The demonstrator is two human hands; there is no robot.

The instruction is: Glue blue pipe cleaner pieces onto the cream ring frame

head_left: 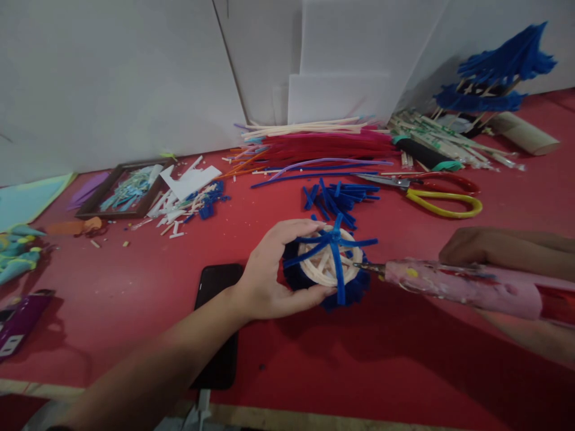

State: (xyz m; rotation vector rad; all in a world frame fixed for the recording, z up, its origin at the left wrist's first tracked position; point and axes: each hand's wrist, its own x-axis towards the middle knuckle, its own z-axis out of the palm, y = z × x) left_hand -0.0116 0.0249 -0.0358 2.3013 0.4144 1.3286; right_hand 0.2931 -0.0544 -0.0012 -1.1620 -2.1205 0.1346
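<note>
My left hand point(274, 269) is closed around the edge of a small round craft piece. The piece has a cream ring point(309, 270) with pale crossing strips inside and dark blue fuzzy trim point(294, 277) around its outside. Across its top lie blue pipe cleaner strips point(336, 239), joined near the far rim and spreading outward. From the right reaches a pink hot glue gun point(462, 290), its metal nozzle at the ring's right side. My right hand point(471, 246) is wrapped about the gun, partly hidden behind it.
Cut blue pipe cleaner pieces point(341, 196) lie just beyond, beside scissors point(431, 194). Bundled red pipe cleaners point(327, 146) line the wall. A black phone point(215, 353) lies by my left wrist. A blue roofed model point(498, 72) stands back right; a brown frame point(121, 188) sits left.
</note>
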